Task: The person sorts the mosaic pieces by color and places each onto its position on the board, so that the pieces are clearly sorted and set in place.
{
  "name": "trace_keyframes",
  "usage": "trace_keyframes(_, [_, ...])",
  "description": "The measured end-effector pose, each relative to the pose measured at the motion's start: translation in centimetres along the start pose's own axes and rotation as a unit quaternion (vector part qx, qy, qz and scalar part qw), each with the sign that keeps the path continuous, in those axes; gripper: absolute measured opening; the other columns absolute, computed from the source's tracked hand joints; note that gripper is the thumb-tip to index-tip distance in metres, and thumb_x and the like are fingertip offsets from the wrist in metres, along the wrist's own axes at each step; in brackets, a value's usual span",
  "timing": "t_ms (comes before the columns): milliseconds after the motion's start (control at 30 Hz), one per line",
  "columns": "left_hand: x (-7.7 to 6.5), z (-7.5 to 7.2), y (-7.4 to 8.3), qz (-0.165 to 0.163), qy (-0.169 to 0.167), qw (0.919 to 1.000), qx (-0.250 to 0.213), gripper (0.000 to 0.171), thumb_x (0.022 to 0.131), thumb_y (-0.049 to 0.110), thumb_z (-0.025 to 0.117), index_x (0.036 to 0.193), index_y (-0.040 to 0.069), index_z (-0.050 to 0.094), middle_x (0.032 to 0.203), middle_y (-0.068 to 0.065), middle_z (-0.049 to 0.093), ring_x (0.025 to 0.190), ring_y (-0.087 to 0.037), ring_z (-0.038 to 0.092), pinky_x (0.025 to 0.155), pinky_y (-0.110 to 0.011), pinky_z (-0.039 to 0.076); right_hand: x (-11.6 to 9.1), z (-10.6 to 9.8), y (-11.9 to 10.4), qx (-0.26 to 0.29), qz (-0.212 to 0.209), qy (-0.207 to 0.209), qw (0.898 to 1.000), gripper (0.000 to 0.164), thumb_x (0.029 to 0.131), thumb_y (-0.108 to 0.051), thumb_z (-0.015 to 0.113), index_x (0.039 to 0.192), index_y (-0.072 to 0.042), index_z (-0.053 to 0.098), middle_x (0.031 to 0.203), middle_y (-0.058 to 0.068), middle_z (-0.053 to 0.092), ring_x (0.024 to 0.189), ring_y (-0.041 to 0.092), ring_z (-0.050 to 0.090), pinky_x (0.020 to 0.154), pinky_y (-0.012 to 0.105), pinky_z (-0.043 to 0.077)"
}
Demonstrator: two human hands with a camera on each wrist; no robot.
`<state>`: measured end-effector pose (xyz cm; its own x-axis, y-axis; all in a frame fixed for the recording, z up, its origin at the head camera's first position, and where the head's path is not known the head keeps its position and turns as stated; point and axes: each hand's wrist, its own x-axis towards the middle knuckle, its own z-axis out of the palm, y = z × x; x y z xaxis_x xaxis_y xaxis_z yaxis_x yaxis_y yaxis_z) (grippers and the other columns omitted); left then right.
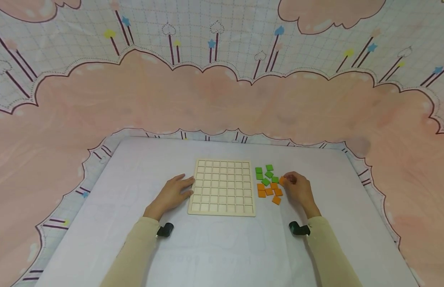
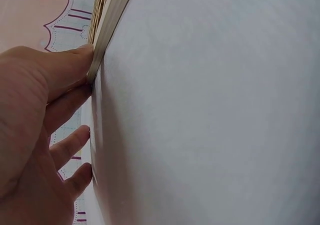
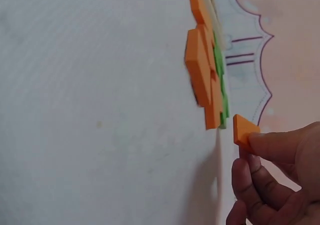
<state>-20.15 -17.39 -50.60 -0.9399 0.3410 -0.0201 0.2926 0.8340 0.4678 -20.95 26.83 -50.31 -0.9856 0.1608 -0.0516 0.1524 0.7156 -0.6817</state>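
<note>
A pale wooden grid board (image 1: 222, 186) lies on the table with bare square cells. My left hand (image 1: 173, 193) rests at its left edge, fingers spread; in the left wrist view the thumb touches the board's side (image 2: 107, 22). To the right of the board, my right hand (image 1: 301, 190) pinches an orange square tile (image 3: 243, 132) between thumb and fingers, held up off the table. Several more orange tiles (image 1: 268, 191) lie just left of that hand. Several green tiles (image 1: 268, 174) are scattered behind them.
A white cloth covers the table (image 1: 222, 251). Beyond it hangs a pink patterned curtain (image 1: 222, 103). Dark wrist cameras stick out inward from both sleeves, the left camera (image 1: 166, 230) and the right camera (image 1: 298, 228), low over the table.
</note>
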Motion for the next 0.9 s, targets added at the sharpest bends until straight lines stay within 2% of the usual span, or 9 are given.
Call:
trace_keyframes(233, [0.1,0.3,-0.2,0.012,0.008,0.9999,0.001,0.050,0.095,0.026,0.065,0.141,0.010,0.054,0.149,-0.006,0.051,0.145,-0.040,0.034,0.116,-0.063,0.027,-0.2,0.0,-1.1,0.025,-0.015,0.001,1.000,0.021,0.099,-0.013,0.058,0.116,-0.003,0.064,0.115,0.020,0.066,0.103,0.033,0.061,0.095,0.046,0.054])
trace_keyframes(500, [0.0,0.5,-0.3,0.015,0.007,0.9999,-0.004,0.051,0.095,0.025,0.065,0.142,0.009,0.052,0.150,-0.007,0.049,0.145,-0.040,0.033,0.116,-0.063,0.026,-0.6,0.8,-2.3,0.040,-0.070,0.008,0.997,0.018,0.097,-0.013,0.062,0.112,-0.004,0.067,0.108,0.017,0.070,0.100,0.030,0.065,0.089,0.045,0.056])
trace_keyframes(733, [0.0,0.4,-0.4,-0.001,0.000,0.9999,-0.013,0.051,0.095,0.026,0.063,0.142,0.011,0.052,0.151,-0.006,0.048,0.146,-0.040,0.031,0.117,-0.063,0.026,-1.1,1.4,-4.1,0.077,-0.054,-0.017,0.995,0.019,0.097,-0.015,0.063,0.112,-0.004,0.068,0.111,0.017,0.070,0.103,0.031,0.064,0.092,0.045,0.054])
trace_keyframes(900, [0.0,0.5,-0.5,0.001,0.000,0.9998,-0.021,0.050,0.096,0.026,0.063,0.142,0.010,0.052,0.151,-0.007,0.048,0.146,-0.041,0.031,0.117,-0.063,0.025,-1.4,1.9,-4.8,0.103,-0.046,-0.030,0.993,0.019,0.096,-0.017,0.065,0.111,-0.006,0.069,0.109,0.015,0.070,0.097,0.027,0.065,0.082,0.033,0.053])
